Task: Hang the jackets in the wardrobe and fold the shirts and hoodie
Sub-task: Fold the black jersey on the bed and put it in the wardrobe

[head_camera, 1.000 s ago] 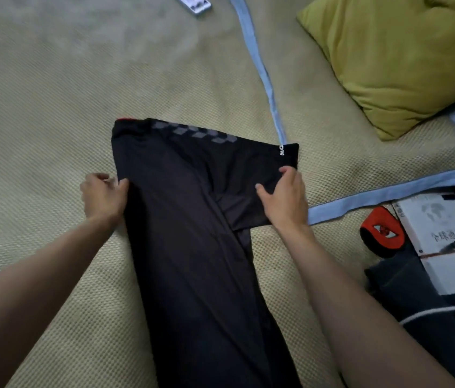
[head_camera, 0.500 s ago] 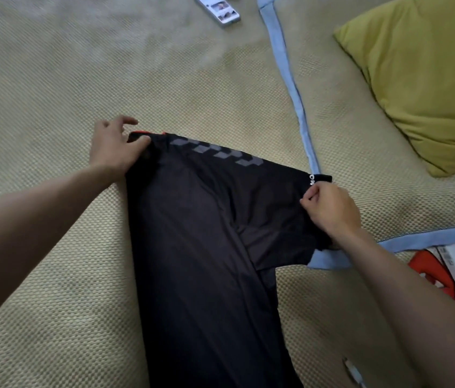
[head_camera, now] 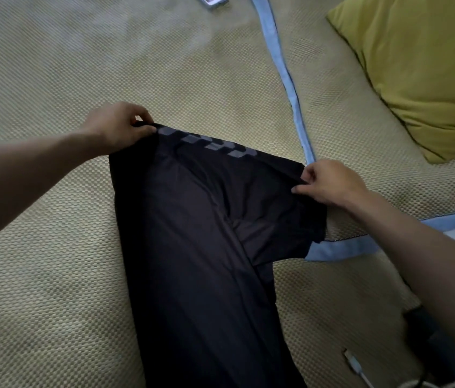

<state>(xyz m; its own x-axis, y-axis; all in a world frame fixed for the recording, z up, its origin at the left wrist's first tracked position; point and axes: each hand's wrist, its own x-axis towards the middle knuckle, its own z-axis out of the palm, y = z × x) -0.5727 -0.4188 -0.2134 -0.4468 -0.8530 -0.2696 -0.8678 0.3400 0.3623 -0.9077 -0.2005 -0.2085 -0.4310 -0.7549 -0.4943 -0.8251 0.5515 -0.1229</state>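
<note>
A black shirt (head_camera: 192, 247) with a grey chevron stripe along its shoulder lies folded lengthwise on a woven beige mat (head_camera: 53, 303). Its body runs down past the lower edge of the view. My left hand (head_camera: 117, 130) pinches the far left corner at the collar end. My right hand (head_camera: 327, 183) pinches the end of the sleeve on the right. The top edge of the shirt is stretched between the two hands.
A yellow-green cushion (head_camera: 422, 68) lies at the top right. Light blue mat borders (head_camera: 285, 74) run across the mat beside the sleeve. A small flat device (head_camera: 212, 0) sits at the top edge. A white cable plug (head_camera: 355, 362) and dark fabric (head_camera: 427, 331) lie at the lower right.
Both hands moved from the shirt's sides up to its top corners and took hold of them. The view shifted, so the red item and the book at the right left the frame.
</note>
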